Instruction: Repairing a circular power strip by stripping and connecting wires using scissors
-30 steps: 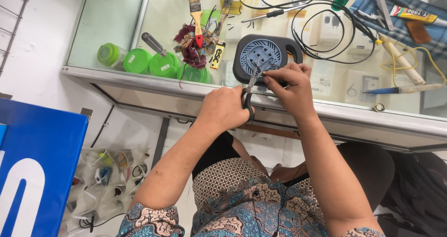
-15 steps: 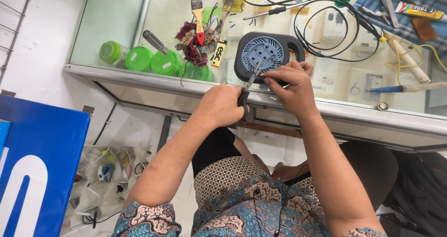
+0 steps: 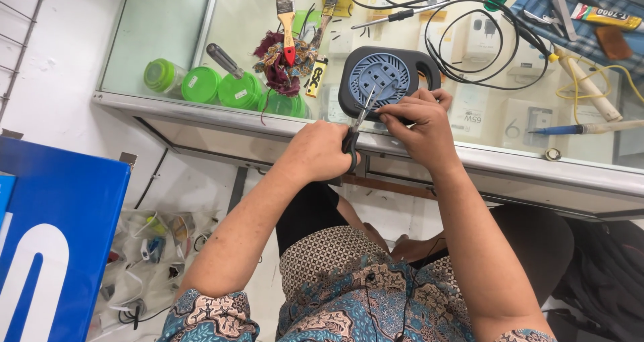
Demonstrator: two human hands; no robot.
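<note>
I note the left hand (image 3: 322, 151) closed on black-handled scissors (image 3: 355, 127), tips aimed into the grille of the round black speaker (image 3: 384, 80); the right hand (image 3: 419, 117) pinches at that grille, apparently steadying it; the speaker lies flat on the glass counter (image 3: 469, 157), near its front edge.

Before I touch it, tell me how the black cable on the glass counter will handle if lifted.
The black cable lies in loose loops, so it is probably floppy and light. It runs by the screwdriver and likely drags or snags nearby things.
</note>
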